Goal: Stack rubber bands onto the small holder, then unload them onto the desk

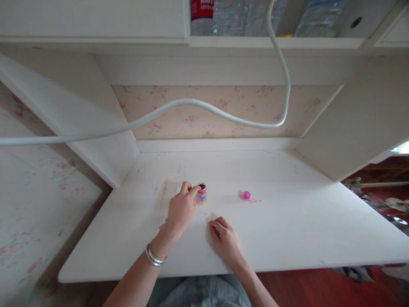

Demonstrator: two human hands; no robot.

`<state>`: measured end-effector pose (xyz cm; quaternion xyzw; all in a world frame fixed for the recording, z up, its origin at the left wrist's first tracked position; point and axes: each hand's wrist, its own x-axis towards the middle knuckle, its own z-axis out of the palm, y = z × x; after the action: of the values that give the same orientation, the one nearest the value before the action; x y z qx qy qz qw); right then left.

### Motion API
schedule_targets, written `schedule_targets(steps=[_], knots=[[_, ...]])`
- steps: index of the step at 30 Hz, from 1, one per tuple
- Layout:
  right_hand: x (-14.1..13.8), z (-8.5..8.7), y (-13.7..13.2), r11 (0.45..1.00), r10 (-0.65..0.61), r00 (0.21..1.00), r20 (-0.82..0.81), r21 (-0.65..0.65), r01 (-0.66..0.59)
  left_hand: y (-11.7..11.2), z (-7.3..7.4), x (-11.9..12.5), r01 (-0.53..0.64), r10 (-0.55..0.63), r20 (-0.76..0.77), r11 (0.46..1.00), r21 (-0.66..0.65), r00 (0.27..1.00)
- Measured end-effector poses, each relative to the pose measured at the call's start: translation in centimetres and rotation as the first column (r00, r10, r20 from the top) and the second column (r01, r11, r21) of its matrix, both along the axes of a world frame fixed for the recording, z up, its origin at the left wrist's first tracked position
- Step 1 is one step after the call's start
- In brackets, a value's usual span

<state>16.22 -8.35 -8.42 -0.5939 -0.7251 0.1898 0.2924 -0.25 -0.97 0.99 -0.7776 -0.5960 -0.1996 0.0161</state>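
A person sits at a white desk (287, 230), pale blue clothing (198, 294) showing below its front edge and silver bangles (154, 256) ringing the left wrist. The right hand (226, 241) lies palm down on the desk near that edge, fingers loosely bent and nothing visible in it, placed as if to brace the body while the other arm reaches out. Just beyond it the left hand (181, 209) closes its fingertips on the top of a small striped jar (201, 195), which stands upright on the desk a little left of centre; the thumb is hidden, but a light hold from above would suit a jar this small and keep it from tipping. A pink cap (246, 195) with a short stem lies well apart to the right, out of both hands' way. Behind the desk is flowered wallpaper (223, 106), a white cable (191, 102) sags across it, and plastic bottles (230, 15) are stored on the shelf (271, 41) overhead.
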Motion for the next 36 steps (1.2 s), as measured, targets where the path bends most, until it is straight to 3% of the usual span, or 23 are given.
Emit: schedule_targets(steps=[8,24,31,36], knots=[[0.0,-0.3,0.0,1.000,-0.003,1.000,0.021,-0.009,0.003,0.9,1.6,0.4,-0.013,0.006,-0.068,0.994,-0.107,0.998],[-0.3,-0.2,0.2,1.000,0.004,0.996,0.093,-0.024,-0.002,2.4,1.4,0.7,0.020,-0.022,-0.013,0.990,-0.140,1.000],[-3.8,1.8,1.3,0.991,0.133,0.970,0.203,-0.059,-0.124,2.5,1.7,0.2,0.058,-0.050,0.081,0.993,-0.105,0.995],[-7.0,2.1,3.1,0.987,0.158,0.944,0.291,-0.066,-0.145,1.8,1.7,-1.4,0.077,-0.073,0.200,0.997,-0.013,0.977]])
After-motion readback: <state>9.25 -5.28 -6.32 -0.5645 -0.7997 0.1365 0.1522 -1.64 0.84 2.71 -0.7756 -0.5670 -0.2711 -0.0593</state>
